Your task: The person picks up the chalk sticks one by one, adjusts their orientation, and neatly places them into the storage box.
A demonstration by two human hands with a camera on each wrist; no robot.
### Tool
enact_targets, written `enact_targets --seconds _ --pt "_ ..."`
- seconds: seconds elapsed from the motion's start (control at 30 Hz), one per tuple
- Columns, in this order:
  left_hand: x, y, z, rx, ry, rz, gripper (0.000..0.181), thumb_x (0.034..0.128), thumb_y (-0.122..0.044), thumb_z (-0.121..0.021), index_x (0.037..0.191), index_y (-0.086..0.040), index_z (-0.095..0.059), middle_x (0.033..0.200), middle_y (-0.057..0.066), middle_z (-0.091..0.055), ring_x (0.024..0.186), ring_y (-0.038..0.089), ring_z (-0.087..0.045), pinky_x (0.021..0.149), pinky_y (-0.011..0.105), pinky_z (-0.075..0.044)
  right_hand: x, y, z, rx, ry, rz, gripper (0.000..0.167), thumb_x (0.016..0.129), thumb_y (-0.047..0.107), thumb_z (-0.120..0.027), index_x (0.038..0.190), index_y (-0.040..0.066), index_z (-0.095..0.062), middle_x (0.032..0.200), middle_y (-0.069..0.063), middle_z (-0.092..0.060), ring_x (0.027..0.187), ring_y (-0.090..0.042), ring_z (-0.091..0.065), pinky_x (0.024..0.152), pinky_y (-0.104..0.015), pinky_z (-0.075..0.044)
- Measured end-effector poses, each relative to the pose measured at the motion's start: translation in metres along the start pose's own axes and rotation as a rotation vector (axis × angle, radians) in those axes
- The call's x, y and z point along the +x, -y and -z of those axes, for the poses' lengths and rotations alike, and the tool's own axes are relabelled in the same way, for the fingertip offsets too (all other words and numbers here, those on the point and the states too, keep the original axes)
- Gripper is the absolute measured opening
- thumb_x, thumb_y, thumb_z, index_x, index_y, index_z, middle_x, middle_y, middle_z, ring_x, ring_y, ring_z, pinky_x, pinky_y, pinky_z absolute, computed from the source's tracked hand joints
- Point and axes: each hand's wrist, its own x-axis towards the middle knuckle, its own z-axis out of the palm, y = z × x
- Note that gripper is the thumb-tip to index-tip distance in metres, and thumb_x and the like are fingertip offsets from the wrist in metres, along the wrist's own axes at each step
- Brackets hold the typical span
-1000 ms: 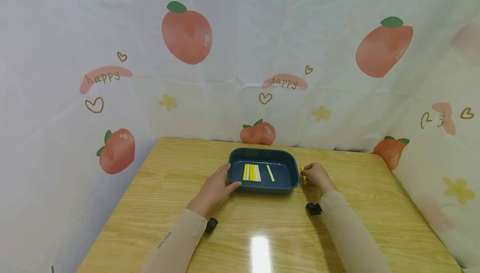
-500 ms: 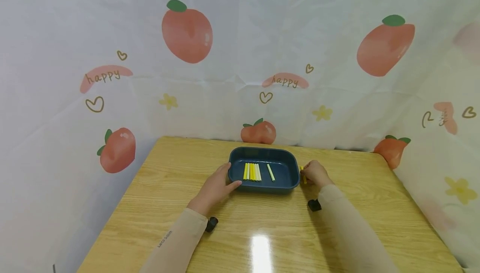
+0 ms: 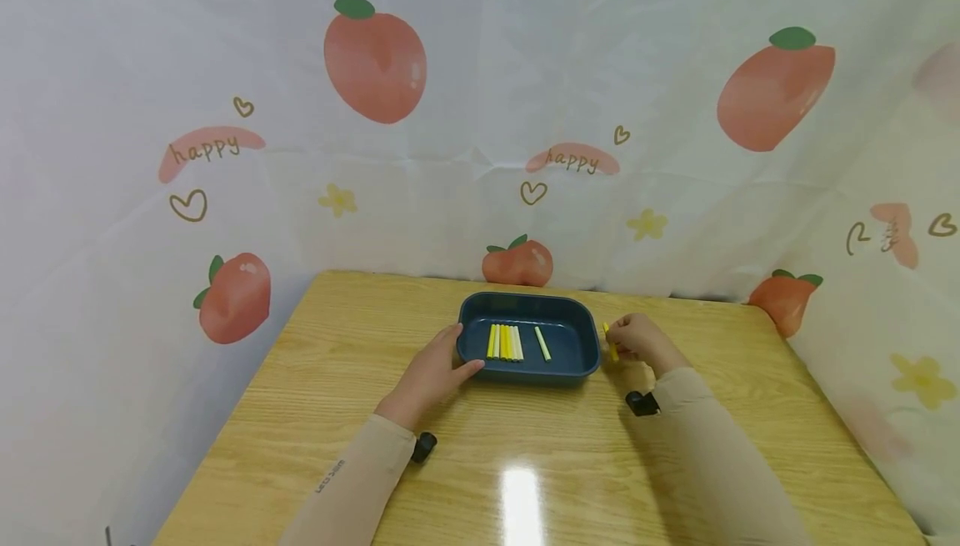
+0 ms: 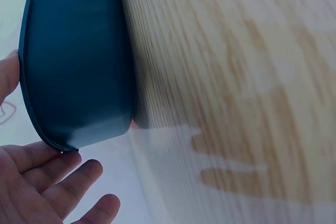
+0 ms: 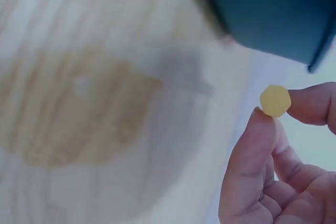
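A dark blue rectangular tray [image 3: 573,373] with rounded corners stands on the table. In it, yellow and white sticks of chalk [image 3: 506,343] lie side by side in a row, and a pale green stick of chalk [image 3: 542,344] lies apart to their right. My left hand [image 3: 427,375] holds the tray's left end, thumb on the near rim and fingers at the end wall. Just right of the tray, my right hand [image 3: 641,341] pinches a yellow stick of chalk [image 5: 275,100] between thumb and fingertips. The right wrist view shows this stick end-on, raised off the table.
The wooden table [image 3: 480,463] reaches back to a white cloth [image 3: 420,221] printed with peaches, hearts and flowers. A black wrist camera [image 3: 423,448] sits by the left cuff, another by the right. Light glares off the table in front.
My right hand has shifted slightly up and to the right, lifting the yellow stick of chalk it pinches. My left hand, the tray and the chalk in it keep their places.
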Motion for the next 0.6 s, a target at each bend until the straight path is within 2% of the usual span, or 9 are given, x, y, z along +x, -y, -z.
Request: enact_targets --seconds 0.2,0.6 --pt "0.000 -0.001 0.000 -0.004 0.004 -0.004 0.086 0.0945 -0.050 -0.066 0.159 -0.008 -0.028 0.162 0.011 -0.030 0.147 0.031 -0.031 0.117 0.049 -0.033 -0.005 0.009 0.007 0.008 0.031 0.036 0.013 0.095 0.004 -0.054 0.104 -0.004 -0.057 0.083 -0.005 -0.050 0.068 -0.015 -0.048 0.064 -0.028 -0.053" --pt "0.000 0.000 -0.001 -0.006 -0.003 0.006 0.085 0.0945 -0.047 -0.067 0.158 -0.008 -0.028 0.162 0.011 -0.030 0.147 0.032 -0.031 0.117 0.049 -0.033 -0.015 0.034 0.017 -0.009 0.087 0.075 0.026 0.100 0.008 -0.052 0.120 -0.010 -0.050 0.100 -0.013 -0.055 0.074 -0.016 -0.054 0.069 -0.027 -0.056"
